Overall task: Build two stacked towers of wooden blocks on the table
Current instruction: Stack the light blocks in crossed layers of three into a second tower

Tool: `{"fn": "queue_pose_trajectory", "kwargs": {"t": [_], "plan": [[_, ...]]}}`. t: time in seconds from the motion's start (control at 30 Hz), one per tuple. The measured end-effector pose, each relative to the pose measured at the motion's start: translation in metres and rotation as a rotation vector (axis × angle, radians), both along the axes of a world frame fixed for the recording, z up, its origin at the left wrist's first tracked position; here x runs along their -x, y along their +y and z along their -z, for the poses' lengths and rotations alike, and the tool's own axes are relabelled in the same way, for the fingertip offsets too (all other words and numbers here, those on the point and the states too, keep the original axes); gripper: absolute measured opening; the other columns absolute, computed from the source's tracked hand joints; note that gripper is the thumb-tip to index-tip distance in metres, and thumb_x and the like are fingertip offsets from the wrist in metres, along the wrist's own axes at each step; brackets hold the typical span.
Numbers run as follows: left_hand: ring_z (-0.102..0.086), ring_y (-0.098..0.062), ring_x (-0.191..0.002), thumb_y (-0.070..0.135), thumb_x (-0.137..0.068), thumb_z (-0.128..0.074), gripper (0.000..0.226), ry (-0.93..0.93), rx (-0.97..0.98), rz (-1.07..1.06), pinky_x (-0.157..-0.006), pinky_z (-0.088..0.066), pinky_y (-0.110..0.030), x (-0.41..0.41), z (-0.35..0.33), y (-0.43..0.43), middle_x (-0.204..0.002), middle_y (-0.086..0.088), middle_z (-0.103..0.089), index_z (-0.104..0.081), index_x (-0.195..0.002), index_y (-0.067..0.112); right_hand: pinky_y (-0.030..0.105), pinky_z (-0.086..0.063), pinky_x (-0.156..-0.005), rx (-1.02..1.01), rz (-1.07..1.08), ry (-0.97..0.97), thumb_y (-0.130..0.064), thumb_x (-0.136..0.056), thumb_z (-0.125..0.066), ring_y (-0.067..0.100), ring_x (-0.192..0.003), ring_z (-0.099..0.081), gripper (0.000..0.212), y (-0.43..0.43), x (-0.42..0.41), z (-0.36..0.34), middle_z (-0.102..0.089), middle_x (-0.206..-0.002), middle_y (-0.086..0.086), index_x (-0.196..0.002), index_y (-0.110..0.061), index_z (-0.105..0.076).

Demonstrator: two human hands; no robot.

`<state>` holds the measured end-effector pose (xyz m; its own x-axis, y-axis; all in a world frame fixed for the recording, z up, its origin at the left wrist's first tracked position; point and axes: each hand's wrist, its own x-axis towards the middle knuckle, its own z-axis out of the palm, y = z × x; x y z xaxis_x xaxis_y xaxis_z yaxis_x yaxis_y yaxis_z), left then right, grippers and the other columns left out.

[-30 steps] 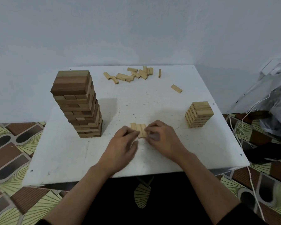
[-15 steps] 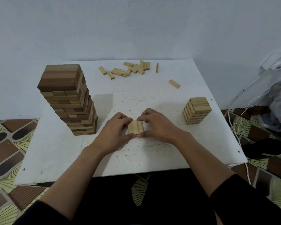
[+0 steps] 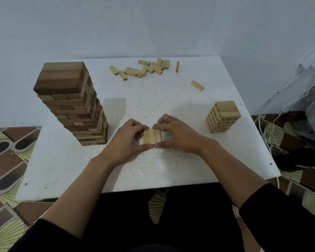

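White table [image 3: 62,170], left hand [image 3: 125,140] and right hand [image 3: 178,136] fingers pinching block row [image 3: 152,136], its underside hidden, perhaps lifted.

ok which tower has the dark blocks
The tall tower on the left, with brown blocks mixed in; the short tower on the right is all pale wood.

We count two towers, a tall tower [image 3: 71,104] left and a short tower [image 3: 223,116] right, three centre blocks [image 3: 152,136] side by side, one stray block [image 3: 197,85] (upper pile [image 3: 144,69] roughly ten)
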<state>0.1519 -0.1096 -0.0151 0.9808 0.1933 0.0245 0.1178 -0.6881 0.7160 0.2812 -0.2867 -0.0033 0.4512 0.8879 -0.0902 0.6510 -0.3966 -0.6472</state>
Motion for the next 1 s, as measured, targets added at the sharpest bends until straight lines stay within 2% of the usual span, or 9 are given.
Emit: {"fn": "queue_pose_trajectory", "kwargs": {"t": [0.13,0.27,0.43,0.7,1.0], "plan": [[-0.055,-0.006,-0.09,0.032,-0.077,-0.087,0.047,0.031,-0.031,0.041,-0.079,-0.048,-0.017,-0.004,-0.004,0.001,-0.105,0.008,-0.051,-0.066,-0.118,0.021,0.024,-0.043,-0.083,0.019,-0.031,-0.017,-0.04,-0.085,-0.078,0.003,-0.1,-0.044,0.043,0.0,0.0,-0.004,-0.045,-0.109,-0.009,-0.123,-0.024,-0.066],[-0.055,-0.008,-0.084,0.039,-0.077,-0.086,0.047,0.037,-0.07,0.068,-0.076,-0.049,-0.023,-0.002,-0.006,-0.002,-0.103,0.012,-0.048,-0.065,-0.115,0.022,0.022,-0.039,-0.085,0.064,-0.07,-0.063,-0.041,-0.086,-0.077,0.004,-0.104,-0.04,0.049,0.0,-0.001,-0.007,-0.045,-0.111,-0.01,-0.129,-0.023,-0.063],[-0.051,-0.005,-0.086,0.047,-0.075,-0.085,0.05,-0.029,-0.099,0.091,-0.073,-0.042,-0.013,-0.003,-0.02,-0.009,-0.099,0.012,-0.047,-0.064,-0.114,0.024,0.025,-0.039,-0.091,0.033,-0.088,-0.092,-0.042,-0.086,-0.076,0.004,-0.108,-0.037,0.045,-0.011,-0.002,-0.023,-0.046,-0.113,-0.013,-0.126,-0.025,-0.062],[-0.05,-0.007,-0.081,0.044,-0.067,-0.091,0.049,-0.103,-0.14,0.112,-0.068,-0.041,-0.015,-0.014,-0.069,-0.022,-0.09,0.011,-0.047,-0.067,-0.107,0.029,0.013,-0.037,-0.091,-0.08,0.013,-0.073,-0.042,-0.079,-0.082,0.003,-0.114,-0.044,0.054,-0.04,-0.003,-0.065,-0.047,-0.111,-0.017,-0.128,-0.028,-0.063],[-0.051,-0.009,-0.078,0.05,-0.066,-0.089,0.048,-0.184,-0.149,0.182,-0.067,-0.043,-0.02,-0.054,-0.112,-0.046,-0.088,0.009,-0.049,-0.069,-0.104,0.029,0.007,-0.036,-0.084,-0.139,0.107,-0.124,-0.04,-0.072,-0.088,0.004,-0.106,-0.051,0.06,-0.074,-0.031,-0.111,-0.051,-0.106,-0.012,-0.127,-0.026,-0.068]]}}
